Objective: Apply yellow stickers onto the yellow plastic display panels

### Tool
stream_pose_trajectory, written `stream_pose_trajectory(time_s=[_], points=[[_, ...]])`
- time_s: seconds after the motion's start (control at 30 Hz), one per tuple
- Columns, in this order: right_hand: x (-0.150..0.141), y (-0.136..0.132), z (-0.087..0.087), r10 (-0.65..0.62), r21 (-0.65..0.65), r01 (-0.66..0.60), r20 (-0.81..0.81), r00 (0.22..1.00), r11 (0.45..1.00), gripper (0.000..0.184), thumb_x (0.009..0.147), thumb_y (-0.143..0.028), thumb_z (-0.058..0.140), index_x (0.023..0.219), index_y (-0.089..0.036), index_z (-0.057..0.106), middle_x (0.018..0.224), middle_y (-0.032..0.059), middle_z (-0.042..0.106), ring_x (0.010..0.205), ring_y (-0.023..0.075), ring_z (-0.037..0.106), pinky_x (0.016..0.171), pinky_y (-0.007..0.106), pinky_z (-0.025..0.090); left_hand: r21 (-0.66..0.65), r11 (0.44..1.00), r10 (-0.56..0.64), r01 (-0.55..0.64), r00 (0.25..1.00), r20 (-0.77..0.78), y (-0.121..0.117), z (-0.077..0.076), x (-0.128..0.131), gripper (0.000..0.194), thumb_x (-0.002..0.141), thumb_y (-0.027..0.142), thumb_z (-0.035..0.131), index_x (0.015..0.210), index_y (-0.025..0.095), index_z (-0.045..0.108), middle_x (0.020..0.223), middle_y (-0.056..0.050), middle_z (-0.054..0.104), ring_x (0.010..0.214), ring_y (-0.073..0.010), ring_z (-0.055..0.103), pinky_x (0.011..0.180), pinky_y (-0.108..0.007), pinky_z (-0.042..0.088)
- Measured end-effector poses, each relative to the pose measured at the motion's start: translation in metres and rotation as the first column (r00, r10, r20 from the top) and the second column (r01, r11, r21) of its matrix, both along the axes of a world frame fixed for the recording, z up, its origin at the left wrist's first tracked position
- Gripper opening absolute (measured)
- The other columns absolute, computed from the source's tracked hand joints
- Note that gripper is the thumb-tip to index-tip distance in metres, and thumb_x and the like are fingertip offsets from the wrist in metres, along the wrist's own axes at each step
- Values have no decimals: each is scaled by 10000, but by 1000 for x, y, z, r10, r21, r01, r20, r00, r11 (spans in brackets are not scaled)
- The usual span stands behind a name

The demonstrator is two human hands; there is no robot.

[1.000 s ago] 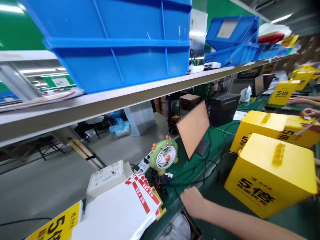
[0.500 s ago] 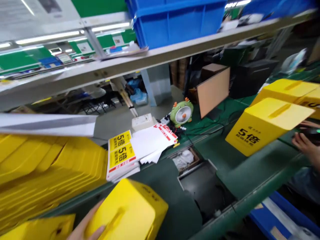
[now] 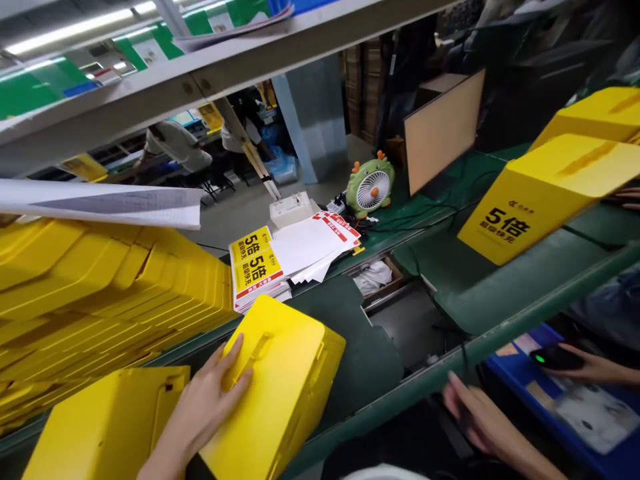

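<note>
"What does the frame show?"

"A person's left hand lies flat on a yellow plastic box, fingers spread wide, at the edge of a green conveyor bench."

"And the box?"

"Tilted, glossy, with a moulded handle on its face. It stands just beside a second yellow box, next to a stack of folded yellow boxes. Farther along the bench, a third yellow box shows a black "5倍" print."

"The other hand?"

"The right hand is open below the bench edge, fingers apart, holding nothing visible."

"Containers?"

"A blue crate holds something white, too blurred to tell, beneath a co-worker's hand gripping a black handheld device. A brown tray set into the bench holds white cloth."
</note>
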State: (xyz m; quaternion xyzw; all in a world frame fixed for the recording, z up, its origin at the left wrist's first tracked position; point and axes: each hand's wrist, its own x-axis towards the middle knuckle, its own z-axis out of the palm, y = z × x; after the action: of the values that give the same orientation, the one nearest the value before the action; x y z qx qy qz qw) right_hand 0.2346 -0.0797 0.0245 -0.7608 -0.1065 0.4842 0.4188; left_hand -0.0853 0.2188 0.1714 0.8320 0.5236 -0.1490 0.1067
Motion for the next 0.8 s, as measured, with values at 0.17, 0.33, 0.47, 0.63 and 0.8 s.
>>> stream_pose_trajectory(time_s=[0.17,0.33,0.47,0.63,0.8], points=[[-54,133,19,2,517,296,-500,866,803,395,593,-491,744,772,-161,621,737,17,656,693,167,679,715,317,570,49,987,152,-153,988,14,28,-1,3,698,769,624,413,1352,242,381,1038,-93,672,983,-336,599,816,-417,458],[-110,224,33,-31,576,380,-523,852,724,487,538,-501,758,837,-130,659,813,73,703,766,225,687,782,386,567,90,973,205,-214,974,99,62,-8,-18,644,764,626,424,1249,215,527,964,-113,697,973,-360,603,773,-428,462],[-132,248,33,-119,564,377,-440,890,734,392,587,-456,732,848,-166,687,642,23,692,592,192,655,597,328,566,61,961,261,-271,955,140,67,-11,-25,643,745,626,461,1217,199,557,976,-126,693,988,-357,599,778,-433,461],[-139,252,32,-124,610,294,-306,944,736,245,607,-356,735,786,-189,723,760,39,728,683,211,668,674,328,543,17,949,306,-315,934,185,67,-9,-26,580,741,589,485,1164,209,595,1053,-96,675,1067,-347,562,840,-428,443],[-155,253,34,-150,612,276,-249,957,741,280,660,-389,693,851,-187,721,812,46,733,723,209,672,686,316,543,-35,938,345,-346,914,215,71,-14,-33,590,739,572,491,1175,185,585,1104,-101,653,1110,-353,532,926,-458,408]])
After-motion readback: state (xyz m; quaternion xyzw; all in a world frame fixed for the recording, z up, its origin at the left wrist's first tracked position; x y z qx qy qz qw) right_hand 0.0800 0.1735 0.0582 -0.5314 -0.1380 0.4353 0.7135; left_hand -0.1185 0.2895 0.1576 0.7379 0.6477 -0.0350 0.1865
